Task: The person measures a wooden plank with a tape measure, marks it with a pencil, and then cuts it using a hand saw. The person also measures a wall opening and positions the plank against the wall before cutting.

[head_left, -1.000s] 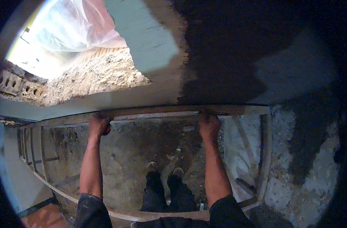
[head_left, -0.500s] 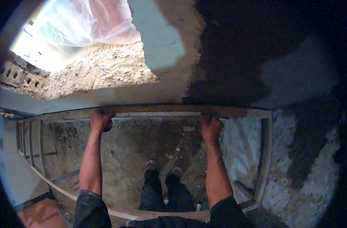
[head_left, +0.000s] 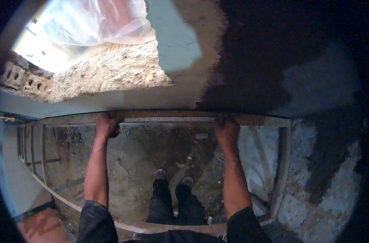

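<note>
A pale tape measure blade [head_left: 170,119] is stretched straight along the far wooden beam [head_left: 168,114] of a timber frame, close against the wall. My left hand [head_left: 106,126] is closed at the blade's left end, with a dark rounded part, seemingly the tape's case, showing at its palm side. At the other end, the fingers of my right hand [head_left: 227,131] press together on the blade against the beam. The fingertips of both hands are partly hidden behind the knuckles.
The wooden frame's near rail [head_left: 180,227] runs close to my body, and uprights [head_left: 43,150] stand at left. A broken-edged wall opening [head_left: 111,69] has plastic sheeting [head_left: 99,24] beyond it. Below lies a dirt floor [head_left: 132,162] with scattered debris; my feet stand there.
My right hand has shifted slightly to the right along the beam. My left hand stays almost in place, and the tape remains stretched between them. The view has moved a little.
</note>
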The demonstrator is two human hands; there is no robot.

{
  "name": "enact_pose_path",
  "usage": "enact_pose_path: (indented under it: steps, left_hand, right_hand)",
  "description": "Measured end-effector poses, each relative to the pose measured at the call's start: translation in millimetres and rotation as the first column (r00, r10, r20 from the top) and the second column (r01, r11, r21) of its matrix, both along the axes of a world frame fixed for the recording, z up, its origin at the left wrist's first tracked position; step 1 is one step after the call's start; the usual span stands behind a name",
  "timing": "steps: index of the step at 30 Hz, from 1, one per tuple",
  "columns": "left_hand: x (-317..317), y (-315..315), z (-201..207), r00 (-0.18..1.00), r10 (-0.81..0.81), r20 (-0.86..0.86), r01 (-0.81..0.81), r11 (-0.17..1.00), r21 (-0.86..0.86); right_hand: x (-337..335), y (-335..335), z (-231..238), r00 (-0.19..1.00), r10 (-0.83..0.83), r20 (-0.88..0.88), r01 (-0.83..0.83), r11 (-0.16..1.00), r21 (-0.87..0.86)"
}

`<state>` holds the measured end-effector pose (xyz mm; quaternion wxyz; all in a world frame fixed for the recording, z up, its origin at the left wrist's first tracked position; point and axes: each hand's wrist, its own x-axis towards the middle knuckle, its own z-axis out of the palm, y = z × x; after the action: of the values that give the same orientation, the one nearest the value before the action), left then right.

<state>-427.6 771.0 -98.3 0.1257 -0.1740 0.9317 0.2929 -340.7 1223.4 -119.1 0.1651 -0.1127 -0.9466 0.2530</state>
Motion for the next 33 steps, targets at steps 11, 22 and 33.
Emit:
enact_pose_path:
  steps: [11,22,33]
  left_hand:
    - [-5.7,-8.1,-11.2,0.959,-0.214,-0.184,0.203,0.976,-0.077]
    - [-2.4,6.2,5.5,0.967,-0.17,-0.191,0.15,0.982,-0.116]
    - [-8.1,-11.5,-17.0,0.792,-0.428,-0.435,0.375,0.904,-0.205]
  right_hand:
    - [0.6,6.5,-11.5,1.0,0.022,0.017,-0.023,0.999,0.044]
    - [-5.8,3.5,0.1,0.996,0.054,-0.071,-0.06,0.995,-0.078]
    - [33.2,5.9,0.0,0.968,0.061,0.243,-0.096,0.986,0.139]
